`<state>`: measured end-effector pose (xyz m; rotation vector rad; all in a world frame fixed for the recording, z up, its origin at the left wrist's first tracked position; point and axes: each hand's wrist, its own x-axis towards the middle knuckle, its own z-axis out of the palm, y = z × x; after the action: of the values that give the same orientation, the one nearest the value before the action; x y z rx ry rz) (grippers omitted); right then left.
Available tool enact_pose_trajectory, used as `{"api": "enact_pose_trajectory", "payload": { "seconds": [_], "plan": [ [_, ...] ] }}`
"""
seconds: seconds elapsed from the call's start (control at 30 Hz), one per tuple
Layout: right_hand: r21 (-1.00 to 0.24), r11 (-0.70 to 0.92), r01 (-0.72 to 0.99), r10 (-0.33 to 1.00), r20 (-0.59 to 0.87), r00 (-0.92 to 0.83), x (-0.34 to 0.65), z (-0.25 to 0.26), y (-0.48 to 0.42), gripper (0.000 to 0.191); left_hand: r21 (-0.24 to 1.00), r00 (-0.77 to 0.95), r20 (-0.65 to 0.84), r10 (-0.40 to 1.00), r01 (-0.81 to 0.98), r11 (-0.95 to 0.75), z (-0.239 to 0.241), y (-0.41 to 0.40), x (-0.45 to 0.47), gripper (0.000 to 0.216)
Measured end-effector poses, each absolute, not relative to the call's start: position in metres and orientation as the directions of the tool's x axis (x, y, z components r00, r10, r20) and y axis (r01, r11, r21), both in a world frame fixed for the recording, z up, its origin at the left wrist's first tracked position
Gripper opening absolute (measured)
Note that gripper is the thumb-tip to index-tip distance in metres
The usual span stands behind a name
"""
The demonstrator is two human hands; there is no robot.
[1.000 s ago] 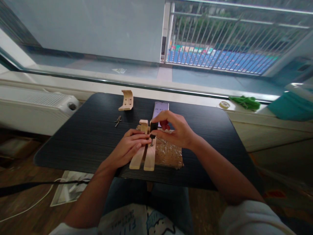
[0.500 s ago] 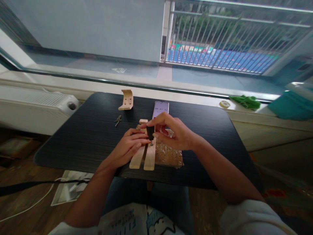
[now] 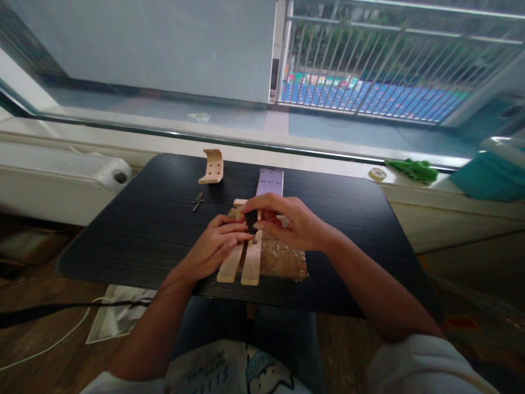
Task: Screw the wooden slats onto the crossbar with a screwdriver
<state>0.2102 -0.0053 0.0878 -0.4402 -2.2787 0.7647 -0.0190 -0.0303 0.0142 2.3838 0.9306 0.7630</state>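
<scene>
Between the thumb and fingers of my right hand (image 3: 289, 221) is a short screwdriver (image 3: 251, 220) with a black handle. It stands nearly upright, its tip at a hole in the right-hand strip of a pale wooden piece (image 3: 251, 268). My left hand (image 3: 219, 241) lies flat across the left strip, fingers stretched out and their tips close to the screwdriver. Under the wood is a brown board wrapped in clear plastic (image 3: 283, 260), showing to the right. Whether a screw sits under the tip is too small to tell.
On the dark table (image 3: 156, 241) lie several loose screws (image 3: 197, 201), a curved wooden part with holes (image 3: 213, 166) and a phone showing a timer (image 3: 270, 181). A tape roll (image 3: 377, 174) and a green cloth (image 3: 414, 170) rest on the windowsill. A radiator (image 3: 69, 180) stands left.
The fingers of my right hand have shifted slightly on the screwdriver handle, which leans a little differently. My left hand and the wooden piece stay in place.
</scene>
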Motion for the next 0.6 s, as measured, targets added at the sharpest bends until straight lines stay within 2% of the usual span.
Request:
{"api": "enact_pose_trajectory", "payload": {
  "seconds": [0.2, 0.6],
  "plan": [
    [-0.617, 0.781, 0.097, 0.516, 0.549, -0.657, 0.2097, 0.0858, -0.0043, 0.027, 0.601, 0.612, 0.302, 0.731, 0.472, -0.644, 0.0129, -0.0296, -0.02, 0.045],
    [-0.543, 0.814, 0.205, 0.545, 0.595, -0.59, 0.2094, 0.0838, -0.0029, 0.027, 0.625, 0.6, 0.294, 0.744, 0.468, -0.625, 0.0151, -0.0313, -0.019, 0.047]
  ]
}}
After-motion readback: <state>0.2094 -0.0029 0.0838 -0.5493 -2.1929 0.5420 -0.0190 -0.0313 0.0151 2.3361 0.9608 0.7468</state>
